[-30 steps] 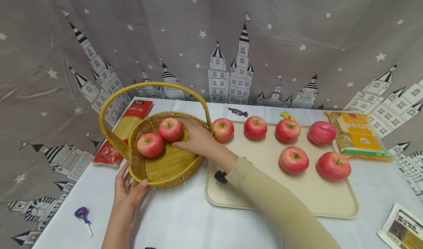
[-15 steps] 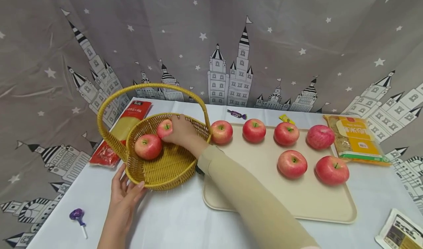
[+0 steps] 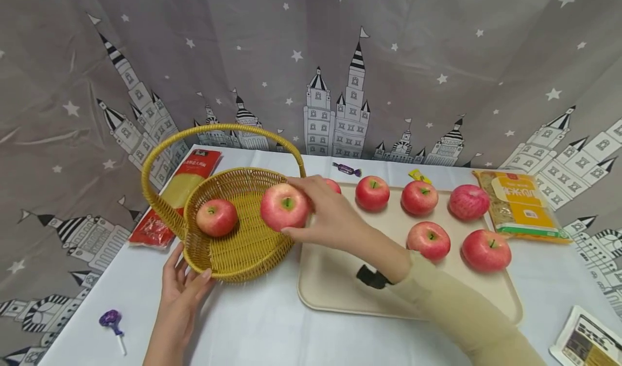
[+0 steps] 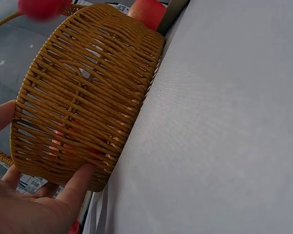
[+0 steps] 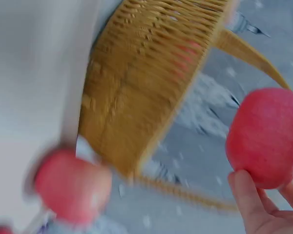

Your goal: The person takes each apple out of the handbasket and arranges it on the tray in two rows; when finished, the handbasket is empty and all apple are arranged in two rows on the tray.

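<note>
Right hand (image 3: 335,215) grips an apple (image 3: 284,206) — now lifted out, above the basket (image 3: 243,247) rim, where earlier it sat inside. Left hand (image 3: 182,293) stays on the basket's near wall, fingers straight — one apple (image 3: 216,217) remains inside.

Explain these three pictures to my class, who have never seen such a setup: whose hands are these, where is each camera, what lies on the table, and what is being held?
No machine here: a person works with bare hands. The wide picture comes from a camera on the person's head; the other two come from cameras strapped to each wrist, so they look close and tilted. The right hand holds a red apple over the edge of a wicker basket; the right wrist view shows the same apple, blurred. The left hand touches the basket's near wall. One more apple lies inside the basket. On the white tablecloth, a beige tray carries more apples. Around it lie packets, wrapped sweets and a purple lollipop.
</note>
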Available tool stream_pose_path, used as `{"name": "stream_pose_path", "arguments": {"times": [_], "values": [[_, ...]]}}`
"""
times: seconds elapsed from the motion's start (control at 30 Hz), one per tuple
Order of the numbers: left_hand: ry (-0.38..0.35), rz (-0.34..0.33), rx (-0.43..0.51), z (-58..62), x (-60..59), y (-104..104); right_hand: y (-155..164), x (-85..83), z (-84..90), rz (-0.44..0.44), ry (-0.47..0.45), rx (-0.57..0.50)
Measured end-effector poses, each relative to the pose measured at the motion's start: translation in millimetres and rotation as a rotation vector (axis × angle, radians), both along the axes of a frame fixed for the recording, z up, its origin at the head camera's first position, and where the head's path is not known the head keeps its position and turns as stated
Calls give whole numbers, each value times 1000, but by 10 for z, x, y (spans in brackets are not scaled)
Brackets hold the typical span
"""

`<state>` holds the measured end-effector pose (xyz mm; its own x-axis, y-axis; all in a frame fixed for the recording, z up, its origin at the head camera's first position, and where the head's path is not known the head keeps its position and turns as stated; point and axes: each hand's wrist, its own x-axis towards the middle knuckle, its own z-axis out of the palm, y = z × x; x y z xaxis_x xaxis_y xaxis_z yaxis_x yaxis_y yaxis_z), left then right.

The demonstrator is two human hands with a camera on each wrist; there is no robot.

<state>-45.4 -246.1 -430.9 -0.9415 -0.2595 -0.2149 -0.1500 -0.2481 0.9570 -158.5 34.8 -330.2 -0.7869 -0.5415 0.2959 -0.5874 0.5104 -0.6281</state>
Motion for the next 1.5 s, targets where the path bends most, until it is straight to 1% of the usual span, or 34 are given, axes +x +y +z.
{"name": "stream_pose_path", "arguments": {"times": [0.07,0.13,0.17,0.23,0.3,0.37,0.43,0.5,0.63,0.73,0.83,0.9,1.0,1.1,1.2,1.3,1.4,1.5], "values": [[-6,4,-3,5,-9,2,307,65,21,-24,6,0],[-5,4,-3,8,-16,-1,597,79,-26,-77,-3,40],[-3,3,-3,9,-18,-2,727,71,-67,-105,-29,70],[-8,8,-1,6,-17,-11,942,40,-175,-160,-108,140],[-16,14,-3,-1,-10,-25,1091,6,-302,-203,-179,220],[-26,21,-9,-6,-1,-38,1178,-29,-424,-216,-235,270],[-28,27,-8,-16,4,-48,1215,-59,-521,-219,-249,299],[-22,27,-7,-24,9,-51,1223,-83,-588,-219,-255,303],[-6,21,4,-39,17,-46,1209,-96,-625,-223,-261,312],[-10,19,2,-32,25,-48,1165,-90,-573,-225,-226,320],[-11,21,3,-16,33,-56,1027,-87,-466,-225,-164,265],[-15,28,8,-5,35,-58,875,-96,-397,-199,-124,196],[-12,29,16,5,37,-55,586,-112,-347,-114,-66,92],[-4,22,22,13,34,-45,243,-133,-351,-4,-35,27],[3,13,17,20,31,-36,-138,-153,-367,83,-56,23],[1,11,5,25,28,-27,-517,-190,-403,138,-89,66],[-3,10,-7,30,25,-16,-858,-235,-452,147,-143,110],[6,2,-17,33,25,-7,-1132,-281,-514,114,-216,135]]}}
